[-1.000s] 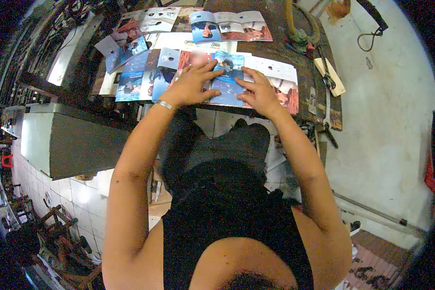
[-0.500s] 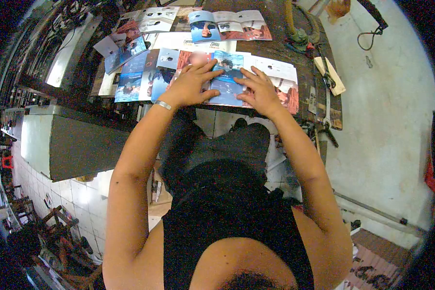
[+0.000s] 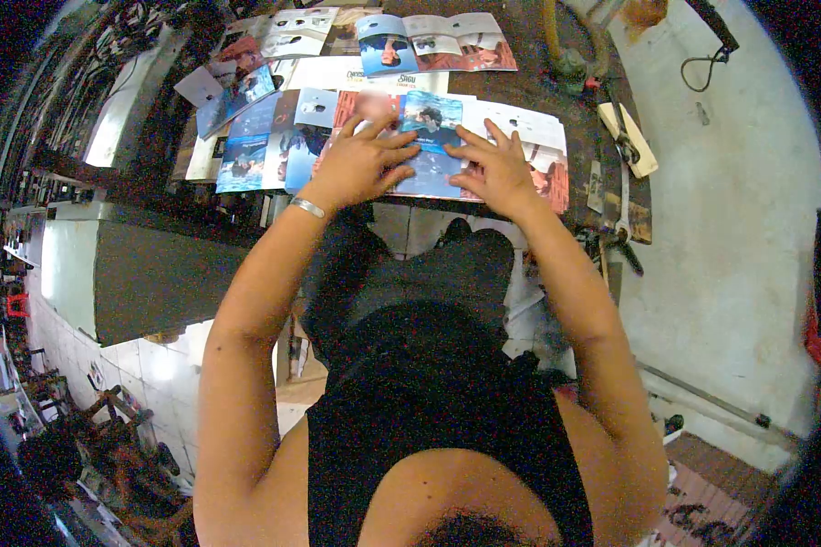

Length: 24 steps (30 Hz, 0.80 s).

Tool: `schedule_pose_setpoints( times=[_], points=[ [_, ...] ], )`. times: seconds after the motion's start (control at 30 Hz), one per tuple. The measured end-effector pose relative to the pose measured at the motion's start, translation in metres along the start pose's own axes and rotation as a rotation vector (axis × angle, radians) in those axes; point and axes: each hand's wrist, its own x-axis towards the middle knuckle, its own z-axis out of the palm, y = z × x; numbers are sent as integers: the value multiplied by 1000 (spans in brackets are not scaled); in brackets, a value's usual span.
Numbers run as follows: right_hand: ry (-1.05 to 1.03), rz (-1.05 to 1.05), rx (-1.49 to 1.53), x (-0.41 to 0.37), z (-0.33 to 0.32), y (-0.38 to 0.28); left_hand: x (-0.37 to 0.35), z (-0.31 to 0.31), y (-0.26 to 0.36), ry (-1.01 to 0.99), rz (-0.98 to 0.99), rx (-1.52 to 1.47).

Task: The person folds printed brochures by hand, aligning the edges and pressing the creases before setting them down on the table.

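Note:
A stack of colour-printed leaflets lies near the front edge of the table, with a blue panel of the top leaflet [image 3: 432, 117] between my hands. My left hand [image 3: 358, 166] rests flat on the left part of the stack, fingers spread and pointing right. On the other side, my right hand [image 3: 500, 171] lies on the paper with its fingers apart. Both hands press on the sheets and neither grips anything. More printed sheets [image 3: 251, 150] lie just left of my left hand.
Dark wooden table [image 3: 520, 87] underneath. Open leaflets [image 3: 440, 46] sit at the back, with others [image 3: 233, 96] at the left. A wrench [image 3: 624, 205], a wood piece [image 3: 634, 141] and a hose [image 3: 553, 32] lie along the right edge. A grey box [image 3: 169, 273] stands at lower left.
My left hand has slid slightly down and left. The fingers of my right hand are spread more, uncovering more of the blue panel. The view has shifted a little.

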Motion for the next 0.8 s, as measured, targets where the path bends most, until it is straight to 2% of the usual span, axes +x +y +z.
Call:
schedule_pose_setpoints(
  times=[0.17,0.47,0.8],
  points=[
    [16,17,12,-1,2,1,-3,8,-2,-10,-13,18],
    [-1,31,53,-1,2,3,1,-2,-10,-147,-81,-12],
    [-20,23,65,1,1,6,38,-16,-34,-402,-69,25]
  ],
)
